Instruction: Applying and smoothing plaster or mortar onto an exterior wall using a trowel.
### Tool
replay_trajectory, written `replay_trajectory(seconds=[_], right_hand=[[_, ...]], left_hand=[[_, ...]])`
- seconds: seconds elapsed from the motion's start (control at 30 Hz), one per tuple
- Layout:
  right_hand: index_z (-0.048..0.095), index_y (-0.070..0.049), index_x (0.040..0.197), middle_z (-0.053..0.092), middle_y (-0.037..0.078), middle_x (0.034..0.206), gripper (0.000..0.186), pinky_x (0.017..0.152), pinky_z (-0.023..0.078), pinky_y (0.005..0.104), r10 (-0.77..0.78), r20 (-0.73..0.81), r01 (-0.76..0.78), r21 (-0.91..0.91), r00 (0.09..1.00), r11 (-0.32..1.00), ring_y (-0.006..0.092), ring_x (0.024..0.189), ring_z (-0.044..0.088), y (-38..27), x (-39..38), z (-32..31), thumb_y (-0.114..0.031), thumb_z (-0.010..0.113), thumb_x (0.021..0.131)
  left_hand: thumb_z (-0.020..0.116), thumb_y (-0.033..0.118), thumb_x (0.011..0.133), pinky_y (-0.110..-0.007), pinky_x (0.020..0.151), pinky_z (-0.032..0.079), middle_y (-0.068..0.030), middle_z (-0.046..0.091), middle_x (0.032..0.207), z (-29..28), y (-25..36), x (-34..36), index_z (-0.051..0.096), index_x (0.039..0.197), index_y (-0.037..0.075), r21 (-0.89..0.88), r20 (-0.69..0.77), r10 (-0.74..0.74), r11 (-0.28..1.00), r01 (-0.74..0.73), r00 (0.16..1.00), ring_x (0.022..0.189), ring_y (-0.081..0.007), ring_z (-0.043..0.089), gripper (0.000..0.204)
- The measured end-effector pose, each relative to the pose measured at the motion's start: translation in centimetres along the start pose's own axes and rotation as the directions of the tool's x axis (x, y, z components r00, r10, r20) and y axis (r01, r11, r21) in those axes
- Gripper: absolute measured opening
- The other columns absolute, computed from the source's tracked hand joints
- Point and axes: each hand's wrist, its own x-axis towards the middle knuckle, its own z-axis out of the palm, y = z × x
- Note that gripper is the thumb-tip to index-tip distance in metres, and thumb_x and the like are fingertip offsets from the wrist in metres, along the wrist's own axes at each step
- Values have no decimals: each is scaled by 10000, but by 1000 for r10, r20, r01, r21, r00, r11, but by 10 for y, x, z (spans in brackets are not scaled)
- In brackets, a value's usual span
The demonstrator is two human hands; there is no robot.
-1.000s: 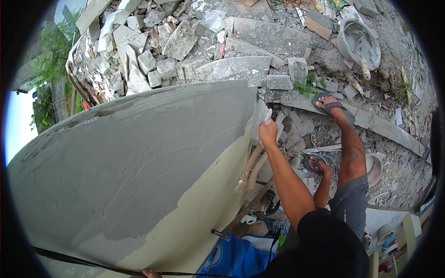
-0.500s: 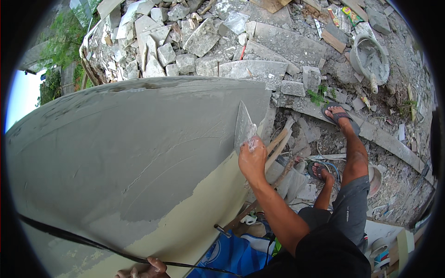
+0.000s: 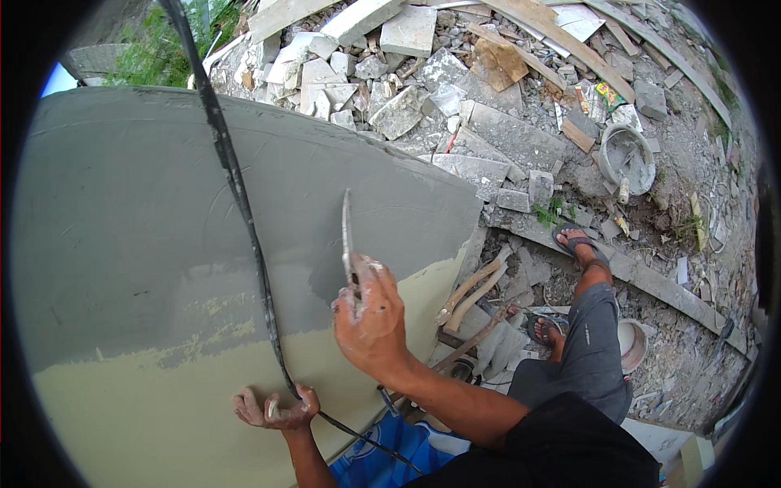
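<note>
My right hand (image 3: 370, 317) is closed round the handle of a trowel (image 3: 346, 228), whose blade I see nearly edge-on. It hovers over or rests on the wall face (image 3: 163, 179), coated in grey wet-looking plaster above and pale yellow below; I cannot tell whether the blade touches it. Lower down, my left hand (image 3: 277, 408) has its fingers apart and bent against the yellow part. A black cable (image 3: 236, 183) smeared with plaster runs down across the wall and passes by my left thumb, pressed against that hand rather than gripped.
Broken concrete and rubble (image 3: 399, 110) lie beyond the wall. A bucket of grey mix (image 3: 626, 159) stands at the right, with a second bucket (image 3: 632, 342) nearer my leg. Sticks (image 3: 472, 289) lean by the wall's end, and blue cloth (image 3: 382, 455) lies below.
The trowel has moved left and turned edge-on. My left hand has come up the wall, and the cable now slopes steeply upward instead of off to the left. The view has shifted too.
</note>
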Motion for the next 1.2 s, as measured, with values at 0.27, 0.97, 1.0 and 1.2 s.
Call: replay_trajectory(seconds=[0.27, 0.97, 1.0, 1.2], right_hand=[[573, 72, 1055, 633, 235, 886, 253, 754, 493, 464, 84, 99, -88, 30, 992, 996, 409, 815, 620, 16, -39, -33, -19, 564, 819], [575, 15, 1012, 639, 149, 823, 184, 648, 511, 409, 72, 296, -66, -31, 953, 997, 301, 656, 615, 57, -104, -31, -16, 579, 831], [576, -3, 981, 617, 96, 793, 132, 591, 496, 365, 136, 240, -132, -31, 961, 991, 230, 616, 589, 90, -99, -47, -19, 575, 850], [528, -39, 1094, 566, 22, 871, 203, 637, 487, 287, 294, -39, -272, 279, 955, 921, 124, 706, 550, 93, -29, -150, -10, 563, 896]], left_hand=[[667, 245, 717, -636, 1086, 226, -200, 428, 1351, -2, -11, -3, 363, 1118, 134, -29, -28, -15, 999, 15, 999, 1315, -485, 375, 515], [680, 226, 705, -573, 1124, 212, -178, 466, 1322, 8, 3, 3, 385, 1055, 119, -143, -23, -46, 989, 42, 999, 1307, -439, 411, 471], [677, 154, 694, -581, 1115, 235, -172, 513, 1267, 8, 12, 11, 403, 1028, 109, -228, -40, -88, 971, 77, 995, 1273, -427, 456, 435], [632, -35, 659, -586, 1027, 378, -162, 588, 1137, -14, 89, -6, 445, 1006, 68, -668, 108, -123, 726, 163, 987, 1085, -351, 590, 407]])
